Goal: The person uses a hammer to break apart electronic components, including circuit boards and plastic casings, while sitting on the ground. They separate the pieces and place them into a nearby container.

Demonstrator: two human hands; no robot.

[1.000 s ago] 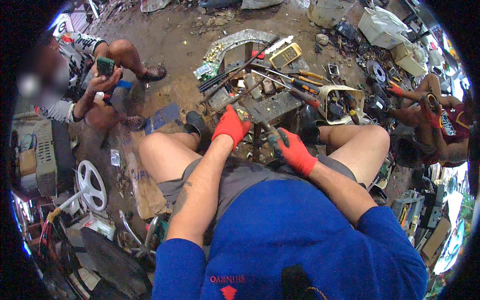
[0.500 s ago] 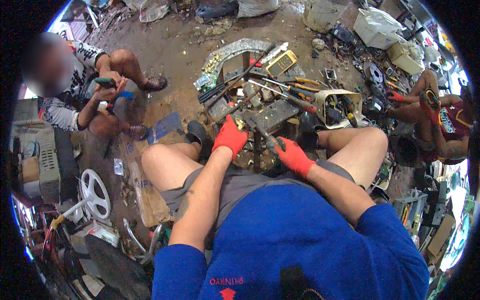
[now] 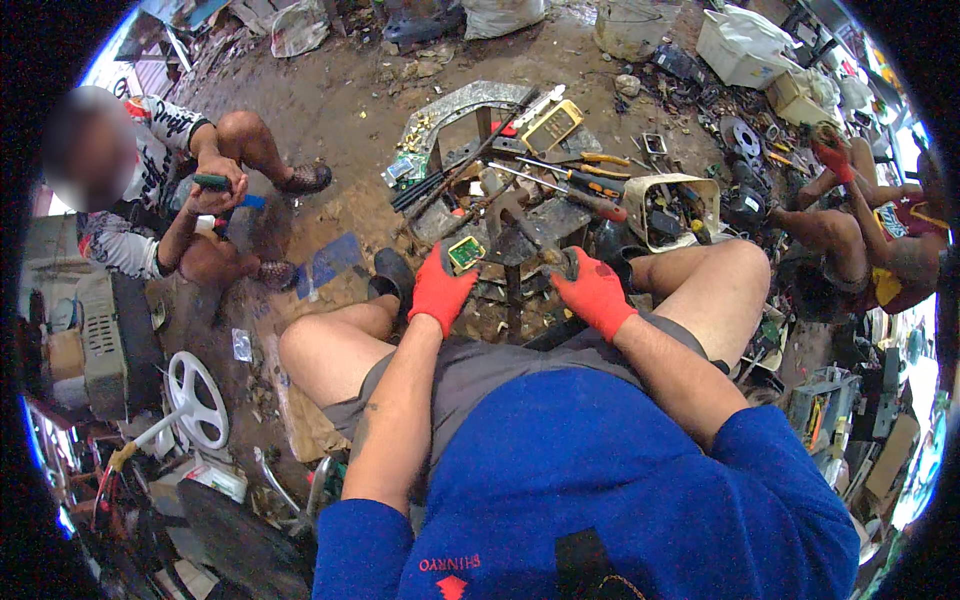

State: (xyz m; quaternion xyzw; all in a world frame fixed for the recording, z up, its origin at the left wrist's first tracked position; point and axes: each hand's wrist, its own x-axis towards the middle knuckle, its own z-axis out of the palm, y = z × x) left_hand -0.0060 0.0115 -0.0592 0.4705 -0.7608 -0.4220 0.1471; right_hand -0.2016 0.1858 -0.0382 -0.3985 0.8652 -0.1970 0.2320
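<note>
Your left hand (image 3: 440, 290), in a red glove, pinches a small green circuit board (image 3: 465, 253) at its near edge, fingers curled under it, thumb on top. Board sits just in front of your left knee, at the near-left corner of the low metal work stand (image 3: 545, 222). Your right hand (image 3: 595, 292), also red-gloved, is closed around the handle of a hammer (image 3: 530, 228); handle runs from the fist up-left, w/ the head resting over the stand top, just right of the board. Hands are near each other but apart, both btwn your bare knees.

Beyond the stand top: pliers w/ yellow-orange grips (image 3: 600, 160), a screwdriver w/ red-black handle (image 3: 590, 203), a bundle of dark rods (image 3: 440, 180) leaning off the left edge, and a yellow multimeter (image 3: 550, 125) at the far side. Right of the stand, a beige plastic casing (image 3: 675, 205) holds dark parts. Black sandal (image 3: 392, 272) lies on the dirt floor (image 3: 330, 100) just left of your left hand.

Farther out left, a seated person in a patterned shirt holds a green-handled tool (image 3: 212, 182) in a raised hand. Far right, another seated person w/ a red-gloved hand (image 3: 832, 155). Lower left: white wheel-shaped part (image 3: 197, 398) among scrap.
</note>
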